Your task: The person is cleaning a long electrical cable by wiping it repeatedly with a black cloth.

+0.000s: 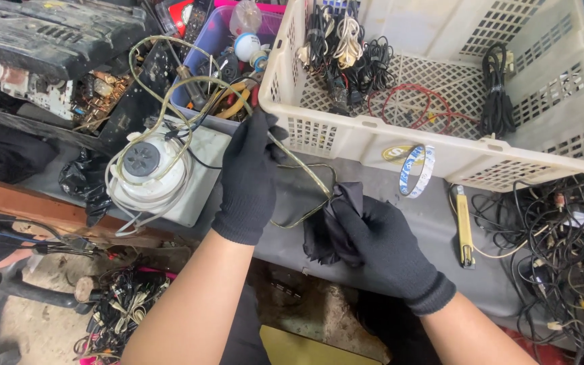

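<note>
Both my hands wear black knit gloves. My left hand (248,176) pinches a translucent yellowish cable (305,170) near the corner of a cream plastic basket (441,152). The cable loops back to a round white appliance part (144,172) on the left. My right hand (380,240) grips a black cloth (336,216) that is wrapped around the same cable, just right of my left hand.
The basket holds bundled black, white and red cords (400,101). A roll of tape (417,169) leans on its front. A yellow tool (465,226) and tangled wires (562,236) lie at the right. A purple bin of parts (228,61) and old electronics (49,34) sit behind.
</note>
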